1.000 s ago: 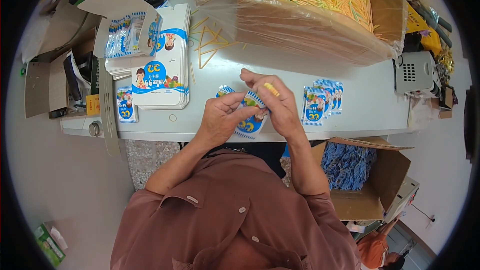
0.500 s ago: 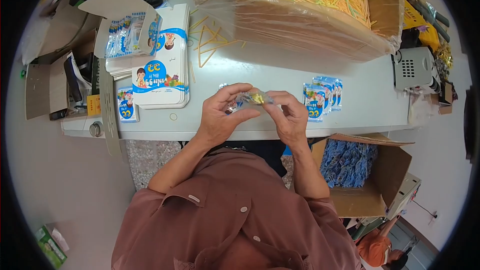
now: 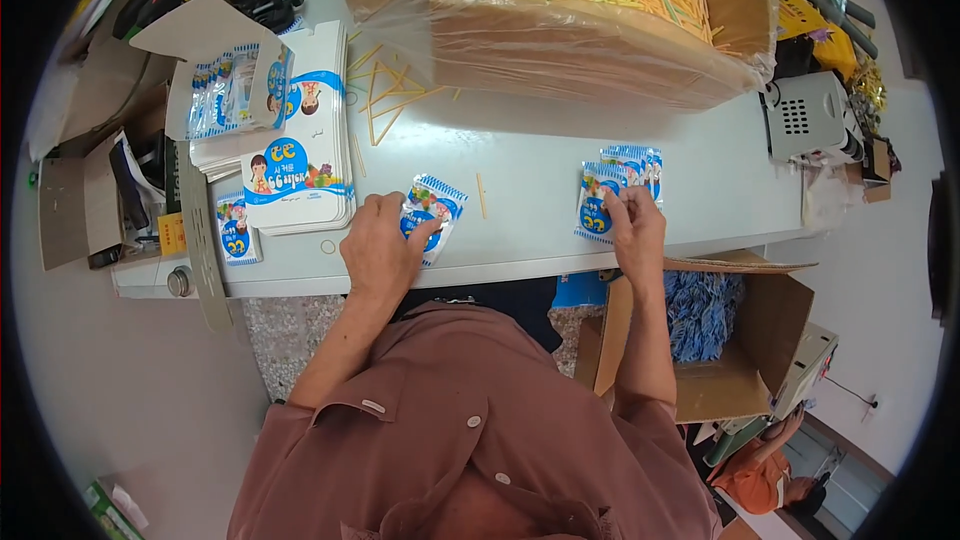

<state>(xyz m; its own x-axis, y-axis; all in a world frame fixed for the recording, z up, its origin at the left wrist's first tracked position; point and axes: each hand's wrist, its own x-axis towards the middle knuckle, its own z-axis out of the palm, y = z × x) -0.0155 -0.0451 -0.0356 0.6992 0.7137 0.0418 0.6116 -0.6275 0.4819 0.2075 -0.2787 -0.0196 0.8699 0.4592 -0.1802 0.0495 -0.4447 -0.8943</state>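
Pressing my left hand (image 3: pixel 378 252) flat on one blue packet (image 3: pixel 430 216), my right hand's (image 3: pixel 634 225) grip pinches the packet stack (image 3: pixel 615 190); best lifting only the top one.

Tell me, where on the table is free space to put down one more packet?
The widest bare patch lies between the left hand's packet and the packet stack under the right hand, below the big box of sticks; one loose stick lies there. The left end, by the flat cartons, is crowded.

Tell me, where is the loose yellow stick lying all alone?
In the head view the stick lies on the table, between the packet under the left hand and the packet pile by the right hand.
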